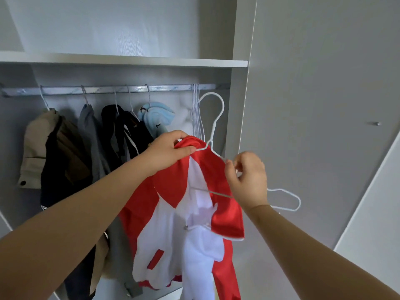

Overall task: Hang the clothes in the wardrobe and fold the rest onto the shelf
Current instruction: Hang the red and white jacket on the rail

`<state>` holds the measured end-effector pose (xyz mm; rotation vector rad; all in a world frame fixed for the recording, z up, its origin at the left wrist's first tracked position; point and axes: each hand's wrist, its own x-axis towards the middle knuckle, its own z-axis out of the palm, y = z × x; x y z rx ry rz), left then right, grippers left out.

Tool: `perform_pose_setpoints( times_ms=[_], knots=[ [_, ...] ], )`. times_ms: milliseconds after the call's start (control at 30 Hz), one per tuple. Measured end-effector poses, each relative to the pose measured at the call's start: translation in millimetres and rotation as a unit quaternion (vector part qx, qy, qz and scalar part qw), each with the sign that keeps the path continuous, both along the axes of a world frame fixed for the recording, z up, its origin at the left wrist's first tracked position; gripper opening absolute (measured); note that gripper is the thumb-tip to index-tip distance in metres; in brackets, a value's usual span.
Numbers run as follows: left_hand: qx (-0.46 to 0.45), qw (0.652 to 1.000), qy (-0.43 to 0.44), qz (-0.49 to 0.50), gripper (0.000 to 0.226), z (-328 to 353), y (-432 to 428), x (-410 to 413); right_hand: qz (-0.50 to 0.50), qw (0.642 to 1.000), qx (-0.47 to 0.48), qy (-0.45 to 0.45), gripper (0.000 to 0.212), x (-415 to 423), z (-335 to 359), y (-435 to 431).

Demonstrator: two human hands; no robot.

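A red and white jacket (173, 213) hangs in front of the open wardrobe, partly threaded onto a white wire hanger (213, 120). My left hand (171, 151) grips the jacket's red collar together with the hanger's left shoulder. My right hand (247, 178) pinches the hanger's right arm, whose bare end sticks out to the right of my wrist. The hanger's hook points up, just below the metal rail (108, 89).
On the rail hang a beige jacket (36, 148), a grey garment (88, 135), a black garment (123, 135) and a light blue one (158, 118), plus several empty white hangers (195, 113). A shelf (129, 60) runs above. The wardrobe door (324, 105) stands at right.
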<state>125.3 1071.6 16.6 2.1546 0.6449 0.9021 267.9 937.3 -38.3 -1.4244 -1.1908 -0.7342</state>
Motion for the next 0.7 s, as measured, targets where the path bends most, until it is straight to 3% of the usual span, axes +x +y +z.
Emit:
perform_pose_setpoints(
  times_ms=[100,167,233,267,333,367,433,533,633,700],
  knots=[
    [0.060,0.997,-0.016,0.042,0.007,4,5,-6,-0.074,0.987,-0.035,-0.141,0.031,4,-12,-3],
    [0.079,0.992,-0.051,0.080,0.014,10,5,-12,-0.063,0.985,-0.099,-0.125,0.029,4,-23,-2],
    [0.087,0.988,-0.094,0.089,0.014,17,2,-18,-0.031,0.963,-0.268,0.021,0.024,0,-33,5],
    [0.089,0.986,-0.115,0.083,0.012,21,0,-20,-0.027,0.928,-0.353,0.114,0.037,-4,-35,8],
    [0.086,0.982,-0.152,0.072,0.018,28,-6,-25,0.025,0.856,-0.420,0.300,0.073,-12,-36,17],
    [0.078,0.980,-0.170,0.067,0.021,32,-8,-26,0.068,0.825,-0.425,0.367,0.079,-15,-37,22],
    [0.077,0.976,-0.192,0.070,0.019,38,-10,-32,0.143,0.783,-0.445,0.411,0.062,-22,-39,31],
    [0.236,0.953,-0.132,0.134,0.020,40,-4,-52,0.191,0.747,-0.344,0.536,0.033,-26,-35,37],
    [0.352,0.918,-0.021,0.184,0.042,27,9,-79,0.289,0.619,-0.214,0.698,0.022,-9,-19,38],
    [0.388,0.900,0.023,0.197,0.050,14,14,-91,0.298,0.561,-0.182,0.751,0.018,3,-8,34]
  ],
)
